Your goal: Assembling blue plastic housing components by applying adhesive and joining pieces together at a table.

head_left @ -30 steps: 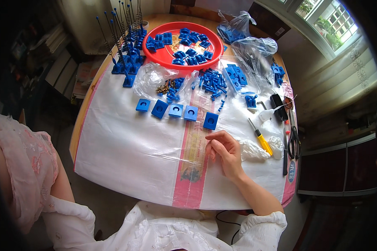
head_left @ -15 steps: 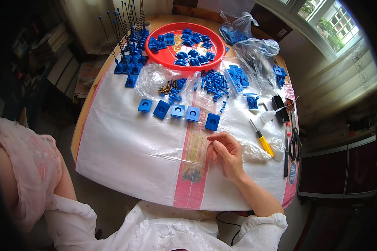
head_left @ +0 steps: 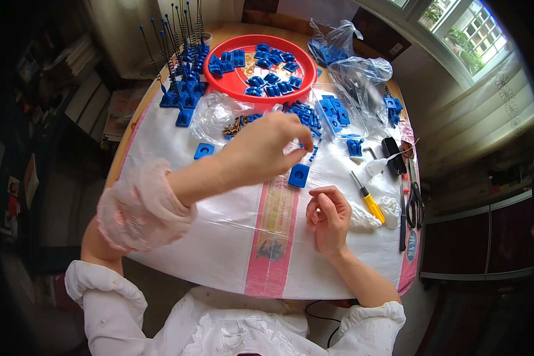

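My left hand (head_left: 266,145) reaches across the row of blue square bases with round recesses. Its thumb and bent forefinger are apart, and nothing shows between them. Just beneath the fingertips lies the rightmost blue base (head_left: 299,175). Another blue base (head_left: 204,151) shows to the left of my wrist; my hand and forearm hide the middle of the row. My right hand (head_left: 329,221) rests on the white sheet, its fingers loosely curled, with nothing visible in them. Beyond my left hand is a pile of small blue pegs (head_left: 305,113), partly hidden. Brass-coloured screws (head_left: 237,126) lie near a clear plastic bag (head_left: 216,110).
A red tray (head_left: 219,83) at the back holds blue parts. Blue stands with spring rods (head_left: 187,89) crowd the far left. On the right are a clear box (head_left: 362,127), a yellow-handled screwdriver (head_left: 372,206), crumpled white plastic (head_left: 362,215), a white bottle (head_left: 375,167) and scissors (head_left: 417,202).
My left arm has swung in from the left edge, bringing the hand over the blue bases. My right hand has shifted slightly to the right.
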The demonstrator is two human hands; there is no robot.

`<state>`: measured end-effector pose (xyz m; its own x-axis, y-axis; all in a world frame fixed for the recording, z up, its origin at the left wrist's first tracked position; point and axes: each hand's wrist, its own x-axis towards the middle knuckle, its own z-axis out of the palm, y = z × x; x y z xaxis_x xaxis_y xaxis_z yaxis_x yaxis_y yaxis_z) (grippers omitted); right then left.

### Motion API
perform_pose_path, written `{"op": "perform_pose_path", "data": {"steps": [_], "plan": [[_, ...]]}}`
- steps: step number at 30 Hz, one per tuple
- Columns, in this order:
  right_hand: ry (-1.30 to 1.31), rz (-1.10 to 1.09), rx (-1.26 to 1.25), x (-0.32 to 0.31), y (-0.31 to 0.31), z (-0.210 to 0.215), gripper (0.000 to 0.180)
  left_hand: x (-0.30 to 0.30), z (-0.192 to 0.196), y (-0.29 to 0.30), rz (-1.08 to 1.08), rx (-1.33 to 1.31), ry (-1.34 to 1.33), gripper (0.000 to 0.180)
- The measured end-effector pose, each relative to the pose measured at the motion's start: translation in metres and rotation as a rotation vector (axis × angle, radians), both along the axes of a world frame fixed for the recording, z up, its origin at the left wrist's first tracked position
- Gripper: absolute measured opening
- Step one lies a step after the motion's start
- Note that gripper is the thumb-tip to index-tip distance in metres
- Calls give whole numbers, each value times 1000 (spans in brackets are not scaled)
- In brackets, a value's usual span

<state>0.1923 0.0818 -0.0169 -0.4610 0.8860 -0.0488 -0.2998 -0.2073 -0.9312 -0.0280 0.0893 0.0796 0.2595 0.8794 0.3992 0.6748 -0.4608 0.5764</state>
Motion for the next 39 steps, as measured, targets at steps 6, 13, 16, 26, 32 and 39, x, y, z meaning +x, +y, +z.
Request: {"op": "perform_pose_path", "data": {"steps": [6, 13, 16, 26, 32, 39], "plan": [[22, -54, -8, 1, 1, -1, 18, 23, -61, 1, -33, 111, 291, 31], [-5, -30, 15, 2, 2, -3, 19, 33, -86, 5, -45, 69, 298, 39], [-55, -27, 42, 0, 2, -2, 18, 33, -87, 6, -21, 66, 311, 38], [3, -13, 55, 1, 2, -5, 18, 7, -51, -30, -73, -301, -302, 51], [-34, -1, 68, 1, 2, -3, 18, -16, -51, -63, -55, -601, -623, 48], [-73, 3, 99, -2, 2, -2, 19, -19, -69, -86, 26, -518, -528, 49]]}}
